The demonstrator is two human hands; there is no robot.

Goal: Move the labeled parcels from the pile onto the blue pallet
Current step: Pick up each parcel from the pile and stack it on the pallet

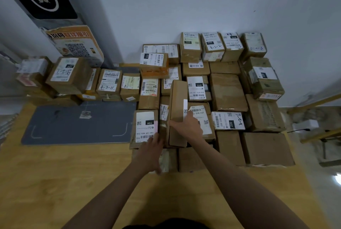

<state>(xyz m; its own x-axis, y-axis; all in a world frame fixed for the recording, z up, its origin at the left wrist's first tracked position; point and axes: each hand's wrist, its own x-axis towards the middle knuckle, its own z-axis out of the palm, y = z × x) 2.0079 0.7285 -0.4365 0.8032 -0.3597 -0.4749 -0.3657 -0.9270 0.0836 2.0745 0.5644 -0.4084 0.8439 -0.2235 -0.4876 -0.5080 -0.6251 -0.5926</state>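
- Here the long narrow parcel [178,114] lies on the pile's near side, its long axis running away from the person.
- The right hand [188,127] grips its near right edge, fingers curled on it.
- The left hand [152,152], fingers straight, touches the pile's near edge just left.
- No blue pallet shows.

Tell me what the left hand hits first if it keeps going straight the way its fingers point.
Most likely the cardboard parcel with the white 15H label: the left hand points up and away along that box's right edge, fingertips already at it. Depth is unclear; it could slip into the gap beside the tall, narrow brown cardboard box.
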